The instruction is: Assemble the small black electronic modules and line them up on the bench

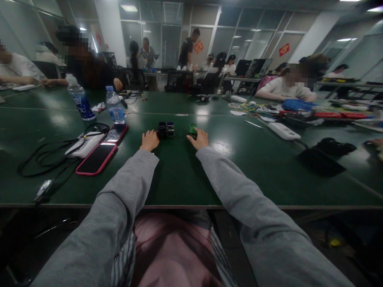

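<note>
Both my arms in grey sleeves stretch out over a dark green table (pixel 183 177). My left hand (pixel 149 140) rests on the tabletop with its fingers curled, touching the left side of a small black block-like object (pixel 166 129). My right hand (pixel 198 139) lies a little to the right, its fingers closed around a small green object (pixel 192 129). The two small objects sit a short gap apart. What the fingers of my left hand enclose, if anything, is hidden.
Two phones (pixel 97 158) with pink cases, a white power bank (pixel 84 145) and black cables (pixel 43 155) lie at left. Two water bottles (pixel 81 100) stand behind them. A white power strip (pixel 283 131) and black items (pixel 325 161) lie at right. Other people sit around the far table edges.
</note>
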### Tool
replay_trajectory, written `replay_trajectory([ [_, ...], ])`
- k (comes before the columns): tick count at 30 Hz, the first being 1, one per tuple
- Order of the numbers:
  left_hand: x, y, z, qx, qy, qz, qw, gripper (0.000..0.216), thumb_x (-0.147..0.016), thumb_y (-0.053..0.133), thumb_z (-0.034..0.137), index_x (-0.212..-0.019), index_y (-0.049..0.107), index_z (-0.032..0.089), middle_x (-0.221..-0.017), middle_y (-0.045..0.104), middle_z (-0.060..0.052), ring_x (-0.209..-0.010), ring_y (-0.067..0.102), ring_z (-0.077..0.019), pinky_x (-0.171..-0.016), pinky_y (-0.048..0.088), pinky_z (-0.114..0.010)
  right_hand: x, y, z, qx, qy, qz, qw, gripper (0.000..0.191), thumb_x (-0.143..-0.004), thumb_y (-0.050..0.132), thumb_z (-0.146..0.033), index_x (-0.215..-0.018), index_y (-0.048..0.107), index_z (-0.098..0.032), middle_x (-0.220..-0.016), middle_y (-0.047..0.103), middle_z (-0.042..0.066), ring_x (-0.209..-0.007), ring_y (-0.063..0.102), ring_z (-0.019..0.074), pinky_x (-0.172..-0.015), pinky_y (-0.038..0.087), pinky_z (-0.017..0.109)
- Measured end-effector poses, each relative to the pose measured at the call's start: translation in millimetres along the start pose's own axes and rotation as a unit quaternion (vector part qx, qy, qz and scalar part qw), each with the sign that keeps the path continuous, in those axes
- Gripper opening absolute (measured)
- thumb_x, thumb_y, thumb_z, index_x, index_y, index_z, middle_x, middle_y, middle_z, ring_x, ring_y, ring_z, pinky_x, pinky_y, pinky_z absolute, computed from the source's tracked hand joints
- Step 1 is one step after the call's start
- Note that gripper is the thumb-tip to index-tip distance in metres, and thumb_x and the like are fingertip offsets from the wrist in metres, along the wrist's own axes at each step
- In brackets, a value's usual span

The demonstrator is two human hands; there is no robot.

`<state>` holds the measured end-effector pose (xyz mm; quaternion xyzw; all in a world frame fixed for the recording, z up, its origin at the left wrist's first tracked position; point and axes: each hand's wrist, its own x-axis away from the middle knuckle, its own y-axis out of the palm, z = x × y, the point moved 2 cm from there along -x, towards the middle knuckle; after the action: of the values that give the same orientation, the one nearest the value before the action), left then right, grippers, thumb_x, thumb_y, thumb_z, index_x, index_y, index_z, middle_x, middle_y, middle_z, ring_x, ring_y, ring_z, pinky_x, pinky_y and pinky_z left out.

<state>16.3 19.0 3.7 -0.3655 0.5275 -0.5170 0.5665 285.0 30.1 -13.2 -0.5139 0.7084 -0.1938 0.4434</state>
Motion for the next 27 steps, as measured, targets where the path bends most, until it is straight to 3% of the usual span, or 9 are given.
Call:
replay_trajectory([
  [15,-2.7,4.6,-2.7,0.008,0.005,0.005,1.000,0.047,-0.095,0.031,0.020,-0.138,0.049,0.014,-0.152,0.043,-0.014,-0.142,0.036,-0.0308,-0.116,0.030,-0.053,2.3,-4.7,-6.2,0.043,0.000,0.011,0.999,0.046,-0.090,0.056,-0.043,-0.127,0.053,-0.016,-0.125,0.055,0.015,-0.121,0.046,0.0309,-0.098,0.043,0.047],
  [22,-4.2,6.0,-4.0,0.009,-0.002,0.001,1.000,0.048,-0.096,0.030,0.021,-0.140,0.047,0.015,-0.151,0.044,-0.014,-0.143,0.035,-0.0293,-0.117,0.029,-0.052,0.7,-11.1,-8.6,0.051,-0.012,0.059,0.997,0.046,-0.088,0.055,-0.059,-0.104,0.061,-0.017,-0.104,0.060,0.014,-0.105,0.052,0.0296,-0.096,0.043,0.046],
  [27,-3.9,5.7,-3.5,0.013,-0.001,0.004,1.000,0.047,-0.096,0.030,0.020,-0.139,0.049,0.014,-0.151,0.044,-0.015,-0.143,0.035,-0.0303,-0.116,0.030,-0.054,5.4,-13.2,-14.0,0.057,-0.033,0.050,0.997,0.059,-0.086,0.057,-0.063,-0.125,0.058,-0.019,-0.115,0.055,0.015,-0.114,0.048,0.0317,-0.098,0.042,0.047],
])
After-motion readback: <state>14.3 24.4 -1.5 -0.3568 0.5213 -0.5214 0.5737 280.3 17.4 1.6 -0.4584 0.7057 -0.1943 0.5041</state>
